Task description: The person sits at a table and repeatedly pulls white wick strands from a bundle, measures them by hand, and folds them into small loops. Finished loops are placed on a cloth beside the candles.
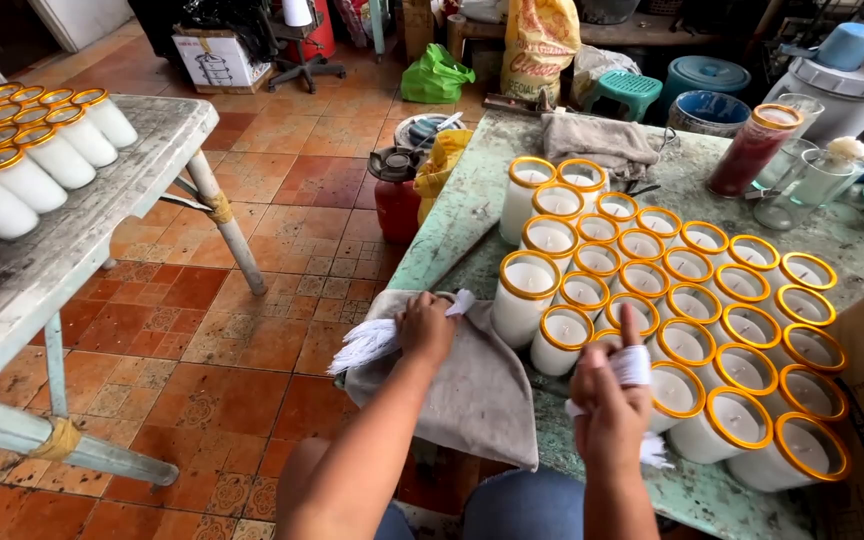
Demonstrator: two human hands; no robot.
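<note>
My left hand [425,327] is closed around a bundle of white wicks [372,342], resting on a grey cloth [472,390] at the table's near edge. My right hand [614,400] has white tape wrapped on a finger, pinches a thin white wick and hovers over the nearest candles. Several white candles in gold-rimmed glass jars [692,310] stand in tight rows on the worn green table [452,215] just beyond both hands.
A second table [62,250] at left carries several more gold-rimmed white candles [27,150]. A red candle jar [752,150], clear glasses and a folded grey cloth [597,140] sit at the table's far side. A red gas canister [395,195] stands on the tiled floor.
</note>
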